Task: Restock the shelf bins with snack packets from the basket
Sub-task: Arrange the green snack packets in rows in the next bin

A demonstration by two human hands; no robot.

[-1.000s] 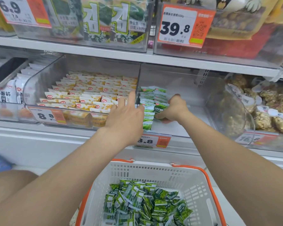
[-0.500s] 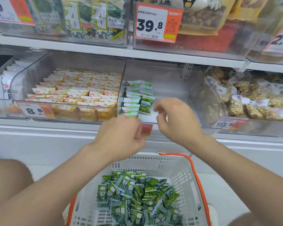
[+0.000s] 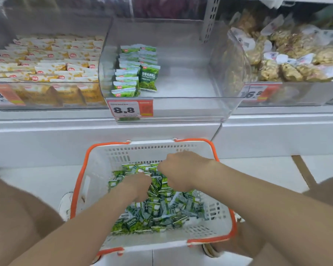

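A white basket with an orange rim sits on the floor below the shelf and holds a pile of green snack packets. Both my hands are down in it. My left hand digs its curled fingers into the pile's left part, fingertips hidden among the packets. My right hand curls over packets at the far side of the pile. Above, the clear middle shelf bin holds a short row of the same green packets along its left wall; one packet leans beside the row.
An 8.8 price tag hangs on the middle bin's front. The left bin is full of yellow-white packets. The right bin holds bagged brown snacks. My knees and a shoe flank the basket on the white floor.
Both hands have dropped from the middle bin's front down into the basket and now curl into the green packets. The view has tilted downward.
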